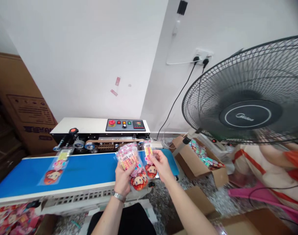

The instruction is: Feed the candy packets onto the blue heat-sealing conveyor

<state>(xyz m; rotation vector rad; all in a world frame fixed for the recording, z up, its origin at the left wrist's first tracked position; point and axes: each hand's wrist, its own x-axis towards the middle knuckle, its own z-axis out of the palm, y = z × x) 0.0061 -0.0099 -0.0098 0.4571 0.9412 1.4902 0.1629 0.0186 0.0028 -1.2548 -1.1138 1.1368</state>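
Observation:
My left hand [123, 178] is closed round a fanned stack of clear printed packets [133, 163], each showing a cartoon face with red hair at the bottom. Between the thumb and fingers of my right hand [161, 164] is a single packet [149, 160] of the same kind, held just right of the stack. Both hands are above the near edge of a blue conveyor belt [90, 168]. Behind the belt stands a band sealing machine [77, 125] with a control panel [125, 125]. Another packet [56, 166] lies on the belt at the left, its top end by the machine's rollers.
A large fan [244, 111] stands at the right. Below it are an open carton [191, 160] of packets and another person's arm [273, 151]. More cartons [256, 223] sit on the floor. A box of printed packets [15, 218] is at lower left.

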